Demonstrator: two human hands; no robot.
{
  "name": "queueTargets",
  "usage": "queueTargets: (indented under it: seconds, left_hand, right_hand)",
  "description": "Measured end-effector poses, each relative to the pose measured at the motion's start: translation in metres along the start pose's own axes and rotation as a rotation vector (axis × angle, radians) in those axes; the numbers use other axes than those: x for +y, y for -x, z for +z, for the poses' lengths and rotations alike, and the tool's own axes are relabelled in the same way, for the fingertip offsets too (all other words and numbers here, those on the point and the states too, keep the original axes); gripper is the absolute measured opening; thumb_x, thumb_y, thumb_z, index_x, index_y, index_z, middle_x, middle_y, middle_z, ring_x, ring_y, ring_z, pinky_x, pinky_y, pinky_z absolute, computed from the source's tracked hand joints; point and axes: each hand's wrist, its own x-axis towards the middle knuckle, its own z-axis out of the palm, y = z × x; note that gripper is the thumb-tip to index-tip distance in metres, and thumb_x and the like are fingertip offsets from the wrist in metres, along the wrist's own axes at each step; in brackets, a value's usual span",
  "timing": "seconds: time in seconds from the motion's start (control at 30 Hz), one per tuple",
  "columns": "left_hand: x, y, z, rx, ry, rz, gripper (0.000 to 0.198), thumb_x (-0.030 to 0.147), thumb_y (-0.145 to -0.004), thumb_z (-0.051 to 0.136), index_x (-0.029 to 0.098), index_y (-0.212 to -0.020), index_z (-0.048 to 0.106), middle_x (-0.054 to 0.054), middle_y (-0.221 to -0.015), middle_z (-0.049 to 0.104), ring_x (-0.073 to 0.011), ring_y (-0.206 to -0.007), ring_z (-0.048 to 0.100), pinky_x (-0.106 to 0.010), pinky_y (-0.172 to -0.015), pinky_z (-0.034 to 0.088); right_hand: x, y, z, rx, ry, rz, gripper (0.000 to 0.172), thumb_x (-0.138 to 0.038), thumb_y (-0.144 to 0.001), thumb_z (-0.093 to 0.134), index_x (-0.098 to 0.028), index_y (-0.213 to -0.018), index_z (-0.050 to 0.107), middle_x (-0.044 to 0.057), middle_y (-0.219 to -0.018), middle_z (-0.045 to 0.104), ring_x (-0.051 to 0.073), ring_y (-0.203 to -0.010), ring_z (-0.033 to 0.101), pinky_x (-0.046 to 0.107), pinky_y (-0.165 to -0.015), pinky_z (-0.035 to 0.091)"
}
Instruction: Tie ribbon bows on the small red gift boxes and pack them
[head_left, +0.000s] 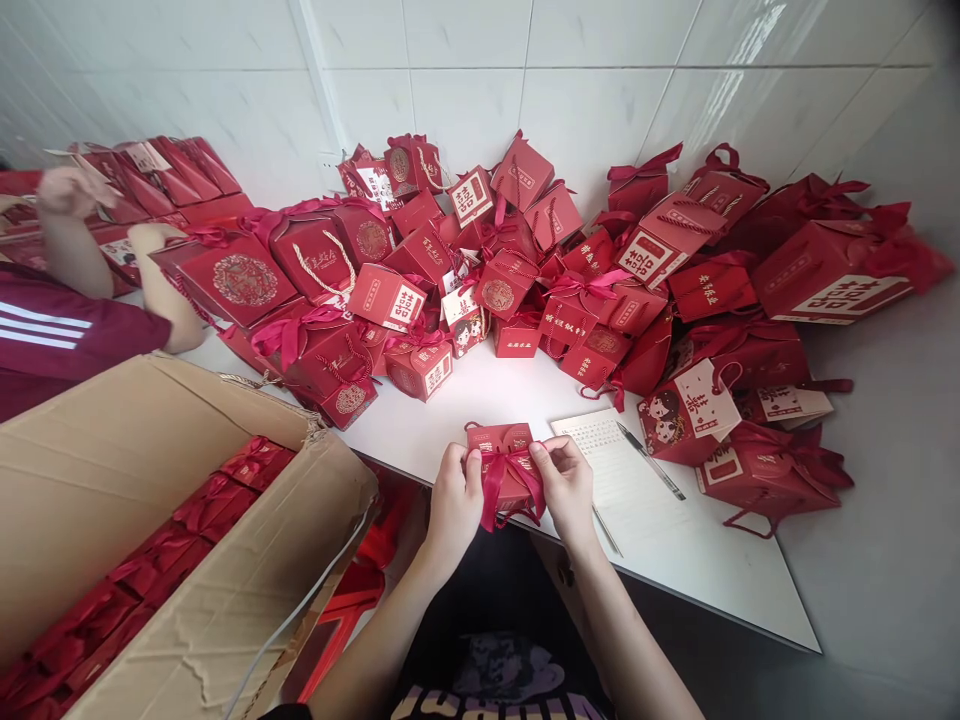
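Right in front of me, at the table's near edge, stands a small red gift box [511, 488] with a dark red ribbon bow [507, 462] across it. My left hand [457, 492] pinches the bow's left loop between thumb and fingers. On the other side, my right hand [564, 482] pinches the right loop. The ribbon tails hang down over the box's near face. A notepad [600, 455] with handwriting lies just right of my right hand, with a black pen [651, 461] on it.
Red gift boxes [502, 280] are heaped along the tiled wall on the white table [720, 560]. An open cardboard carton [247, 560] of ribboned red boxes stands at my left. Beyond it are a co-worker's hand [75, 190] and a maroon sleeve [67, 325].
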Motion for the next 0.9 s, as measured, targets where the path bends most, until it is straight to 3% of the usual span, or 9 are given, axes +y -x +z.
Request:
queueTargets:
  seconds: [0.23,0.33,0.4,0.47,0.53,0.6,0.7,0.8,0.9]
  left_hand:
    - [0.002,-0.001,0.003,0.011,-0.001,-0.032,0.022,0.034,-0.088,0.032,0.024,-0.069,0.034,0.001,-0.065,0.051,-0.0180,-0.063,0.053,-0.028,-0.058,0.040]
    - [0.003,-0.002,0.003,-0.024,0.050,-0.046,0.023,0.036,-0.088,0.034,0.023,-0.068,0.034,0.002,-0.065,0.051,-0.0165,-0.062,0.052,-0.027,-0.059,0.040]
    - [0.002,-0.003,0.003,-0.055,0.103,-0.040,0.024,0.038,-0.088,0.036,0.023,-0.068,0.036,0.002,-0.064,0.051,-0.0155,-0.061,0.052,-0.026,-0.060,0.040]
    - [0.001,-0.004,0.002,-0.069,0.148,-0.021,0.025,0.039,-0.088,0.038,0.022,-0.069,0.039,0.003,-0.065,0.052,-0.0144,-0.062,0.052,-0.025,-0.061,0.041]
    - [0.001,-0.004,0.002,-0.073,0.178,-0.004,0.025,0.040,-0.087,0.039,0.021,-0.070,0.041,0.004,-0.064,0.051,-0.0134,-0.060,0.051,-0.025,-0.061,0.041]
    - [-0.001,-0.006,0.002,-0.075,0.196,0.000,0.026,0.040,-0.087,0.040,0.021,-0.070,0.041,0.004,-0.063,0.050,-0.0126,-0.058,0.050,-0.024,-0.059,0.040]
    - [-0.003,-0.009,0.003,-0.073,0.215,-0.010,0.027,0.041,-0.087,0.041,0.021,-0.068,0.040,0.004,-0.062,0.049,-0.0122,-0.058,0.049,-0.024,-0.059,0.040]
    - [-0.005,-0.013,0.005,-0.071,0.234,-0.012,0.028,0.041,-0.086,0.042,0.021,-0.066,0.040,0.004,-0.060,0.047,-0.0119,-0.057,0.048,-0.024,-0.059,0.041]
    - [-0.006,-0.015,0.007,-0.064,0.251,-0.026,0.030,0.043,-0.085,0.042,0.021,-0.066,0.039,0.004,-0.060,0.047,-0.0120,-0.057,0.048,-0.024,-0.058,0.042]
  right_hand:
    - [0.009,-0.003,0.000,-0.035,-0.205,0.144,0.035,-0.051,-0.071,0.062,-0.020,-0.067,0.045,-0.004,-0.058,0.049,0.011,-0.051,0.046,0.026,-0.052,0.042]
    - [0.004,-0.006,-0.007,-0.072,-0.116,0.130,0.033,-0.050,-0.074,0.060,-0.020,-0.068,0.047,-0.003,-0.061,0.050,0.012,-0.052,0.048,0.026,-0.050,0.043]
    - [-0.004,-0.005,-0.011,-0.013,0.047,-0.017,0.026,-0.046,-0.078,0.057,-0.020,-0.076,0.052,0.001,-0.072,0.054,0.015,-0.062,0.053,0.028,-0.053,0.045]
    - [-0.015,-0.001,-0.014,0.004,0.254,-0.283,0.020,-0.040,-0.082,0.055,-0.021,-0.088,0.057,0.006,-0.089,0.056,0.020,-0.083,0.057,0.034,-0.067,0.049]
    - [-0.023,0.005,-0.014,-0.144,0.457,-0.565,0.024,-0.036,-0.082,0.057,-0.021,-0.101,0.059,0.011,-0.105,0.056,0.024,-0.102,0.054,0.040,-0.083,0.046]
    - [-0.025,0.011,-0.012,-0.352,0.626,-0.754,0.034,-0.036,-0.081,0.059,-0.021,-0.111,0.057,0.012,-0.114,0.057,0.027,-0.109,0.052,0.046,-0.093,0.039]
    - [-0.016,0.017,-0.012,-0.452,0.768,-0.879,0.038,-0.036,-0.083,0.059,-0.018,-0.117,0.054,0.012,-0.114,0.061,0.027,-0.111,0.054,0.052,-0.100,0.029]
    - [-0.004,0.022,-0.013,-0.399,0.799,-0.921,0.028,-0.023,-0.088,0.052,-0.019,-0.116,0.055,0.010,-0.110,0.065,0.025,-0.114,0.054,0.049,-0.101,0.027]
    - [0.003,0.028,-0.013,-0.290,0.756,-0.953,0.029,-0.011,-0.088,0.047,-0.022,-0.114,0.057,0.006,-0.103,0.068,0.021,-0.109,0.058,0.045,-0.100,0.029]
